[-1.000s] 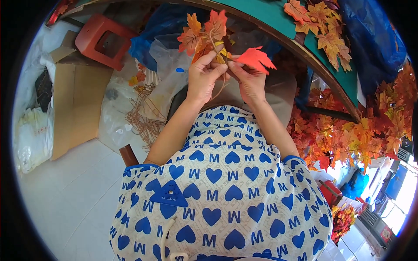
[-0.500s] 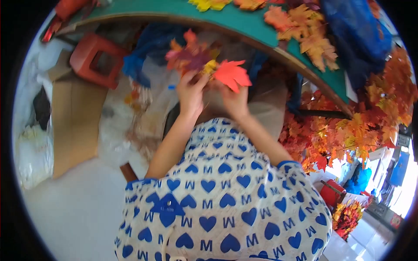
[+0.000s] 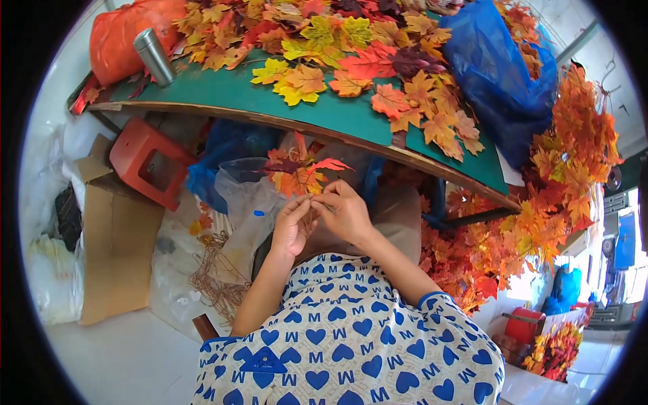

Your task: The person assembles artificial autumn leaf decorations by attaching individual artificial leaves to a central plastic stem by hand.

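A small bunch of artificial maple leaves (image 3: 295,170), orange, red and dark purple, stands above my fingertips, just below the table edge. My left hand (image 3: 291,224) pinches it low at the stems. Close beside it, my right hand (image 3: 345,212) is closed with thumb and fingertips at the same stems. The fingertips of both hands nearly meet, and the stem ends are mostly hidden between them.
Loose artificial leaves (image 3: 324,40) cover much of the green table (image 3: 223,91). A steel flask (image 3: 154,57), an orange bag (image 3: 125,40) and a blue plastic bag (image 3: 496,81) stand on it. Left are a red stool (image 3: 145,165) and a cardboard box (image 3: 121,250); a leaf heap (image 3: 499,236) lies right.
My view has tilted up, showing more of the table. The right hand has moved from beside the red leaf to the stems, beside my left fingertips.
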Demonstrator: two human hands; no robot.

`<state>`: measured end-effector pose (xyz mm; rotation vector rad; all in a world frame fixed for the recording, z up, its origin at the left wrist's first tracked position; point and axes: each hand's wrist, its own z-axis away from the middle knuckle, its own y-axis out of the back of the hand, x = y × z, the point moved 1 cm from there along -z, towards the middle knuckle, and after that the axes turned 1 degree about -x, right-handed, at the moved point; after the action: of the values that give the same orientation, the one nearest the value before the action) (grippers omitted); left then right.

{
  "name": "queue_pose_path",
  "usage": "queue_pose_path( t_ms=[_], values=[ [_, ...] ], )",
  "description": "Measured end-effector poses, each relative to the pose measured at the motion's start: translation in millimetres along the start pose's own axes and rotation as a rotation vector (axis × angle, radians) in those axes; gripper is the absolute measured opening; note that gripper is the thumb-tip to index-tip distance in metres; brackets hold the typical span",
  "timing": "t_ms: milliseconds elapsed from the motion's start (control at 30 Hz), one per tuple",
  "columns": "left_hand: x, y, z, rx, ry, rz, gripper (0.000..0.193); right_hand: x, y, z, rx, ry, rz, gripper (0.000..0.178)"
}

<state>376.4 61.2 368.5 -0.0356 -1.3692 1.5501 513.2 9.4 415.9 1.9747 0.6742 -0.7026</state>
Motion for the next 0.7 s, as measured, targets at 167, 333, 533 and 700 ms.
queue_pose_path(
  t_ms=[167, 333, 533, 700],
  values=[
    [7, 6, -6, 0.005, 0.013, 0.092, 0.02, 4, 44, -90, 0.192, 0.184, 0.093, 0.012],
    [11, 4, -11, 0.003, 0.001, 0.077, 0.019, 44, 54, -220, 0.227, 0.417, 0.389, 0.019],
    [16, 9, -10, 0.014, -0.008, 0.129, 0.018, 63, 50, -287, 0.148, 0.408, 0.541, 0.02],
    [18, 12, -5, 0.054, 0.015, 0.144, 0.018, 92, 51, -325, 0.016, 0.008, 0.473, 0.018]
  ],
)
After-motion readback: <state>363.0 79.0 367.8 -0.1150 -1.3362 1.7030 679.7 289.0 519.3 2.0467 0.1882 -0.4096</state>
